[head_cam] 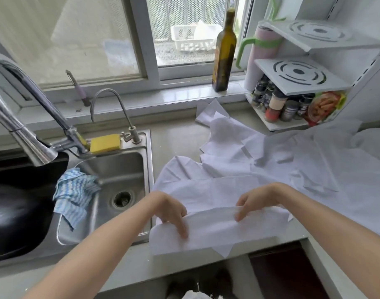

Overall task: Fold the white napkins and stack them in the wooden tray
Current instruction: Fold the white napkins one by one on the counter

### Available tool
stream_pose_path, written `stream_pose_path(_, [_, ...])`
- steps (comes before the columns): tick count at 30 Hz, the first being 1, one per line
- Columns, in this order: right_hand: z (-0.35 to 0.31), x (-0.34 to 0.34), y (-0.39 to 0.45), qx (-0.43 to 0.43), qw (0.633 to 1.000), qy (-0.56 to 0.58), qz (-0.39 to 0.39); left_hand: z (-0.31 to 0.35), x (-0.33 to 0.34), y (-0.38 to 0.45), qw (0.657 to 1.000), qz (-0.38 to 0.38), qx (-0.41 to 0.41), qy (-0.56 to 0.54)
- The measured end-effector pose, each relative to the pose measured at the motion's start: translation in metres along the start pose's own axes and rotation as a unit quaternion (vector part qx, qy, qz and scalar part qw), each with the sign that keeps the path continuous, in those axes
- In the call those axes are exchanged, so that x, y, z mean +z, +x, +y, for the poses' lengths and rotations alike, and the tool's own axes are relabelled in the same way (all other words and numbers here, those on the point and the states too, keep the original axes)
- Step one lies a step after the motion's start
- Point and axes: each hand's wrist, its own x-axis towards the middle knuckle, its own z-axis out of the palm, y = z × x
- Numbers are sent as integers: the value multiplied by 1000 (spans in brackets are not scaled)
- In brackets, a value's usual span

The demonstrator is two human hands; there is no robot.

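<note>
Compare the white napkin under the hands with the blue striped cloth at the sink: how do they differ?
The white napkin is plain; the blue striped cloth has wavy blue and white stripes. The napkin lies on the counter, partly folded over, with both hands on it, left hand and right hand; the cloth hangs crumpled over the sink edge, untouched. The napkin looks larger. Both are soft and creased.

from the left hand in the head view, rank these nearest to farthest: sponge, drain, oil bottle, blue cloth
From the left hand:
1. Drain, just left of it in the sink.
2. Blue cloth, further left on the sink's edge.
3. Sponge, behind the sink by the taps.
4. Oil bottle, far back on the windowsill.
</note>
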Motion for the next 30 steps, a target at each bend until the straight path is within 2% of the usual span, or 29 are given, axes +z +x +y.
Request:
stream_pose_path(2, [0, -4, 8, -50, 998, 7, 45, -7, -2, 4, 999, 38, -2, 13])
stream_pose_path(4, [1, -11, 22, -72, 984, -19, 161, -14, -8, 9, 986, 164, 9, 0])
stream_pose_path(6, [3, -14, 41, -64, 961, -65, 262, -19, -15, 11, 951, 306, 20, -40])
stream_pose_path(8, [7, -18, 59, -39, 946, -87, 309, -22, -23, 15, 918, 395, 3, -36])
stream_pose_path(10, [9, -18, 71, -21, 937, -96, 335, -22, -25, 20, 901, 433, -22, -6])
stream_pose_path(15, [10, -19, 94, 6, 899, -123, 421, -20, -27, 44, 873, 482, -78, -1])
stream_pose_path(20, [3, -24, 107, -5, 879, -180, 442, -20, -32, 54, 873, 479, -88, 17])
stream_pose_path(25, [5, -30, 115, -12, 876, -200, 438, -19, -41, 59, 869, 478, -108, 73])
stream_pose_path(30, [6, -38, 118, -15, 890, -203, 407, -19, -48, 64, 874, 462, -120, 92])
